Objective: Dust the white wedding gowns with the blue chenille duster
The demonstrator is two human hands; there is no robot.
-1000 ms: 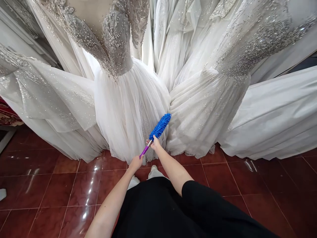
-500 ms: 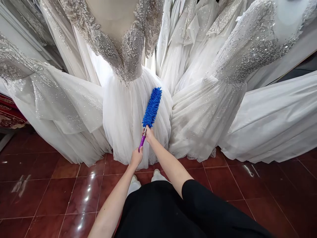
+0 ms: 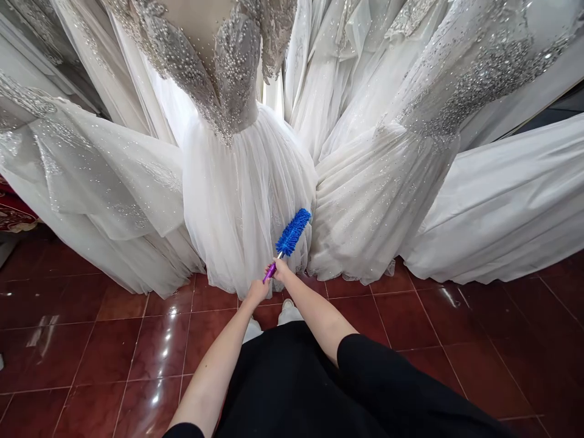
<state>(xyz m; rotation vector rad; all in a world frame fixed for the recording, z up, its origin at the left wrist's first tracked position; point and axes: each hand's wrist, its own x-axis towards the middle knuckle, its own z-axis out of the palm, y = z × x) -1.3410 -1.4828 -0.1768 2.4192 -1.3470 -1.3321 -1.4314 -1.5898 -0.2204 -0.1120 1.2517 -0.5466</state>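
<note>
Both hands are closed around one blue duster (image 3: 293,232) with fluffy chenille-like strands and a purple handle. My left hand (image 3: 258,290) grips the lower end of the handle. Just above it, my right hand (image 3: 279,269) wraps the upper part, near the silvery neck. The duster's head tilts up to the right, over the lower right part of a white tulle skirt. That skirt belongs to the beaded wedding dress (image 3: 246,194) in the middle. Whether the strands press on the fabric, I cannot tell.
A sparkling white gown (image 3: 365,207) stands to the right, its skirt close to the duster. Another glittery gown (image 3: 104,176) spreads at the left, and plain white fabric (image 3: 506,207) at far right. More dresses hang behind. Glossy red tiles (image 3: 159,340) cover the floor.
The duster has come down the middle dress's skirt, nearer to me, and tilts further right. Both hands moved down with it, and the view has shifted slightly.
</note>
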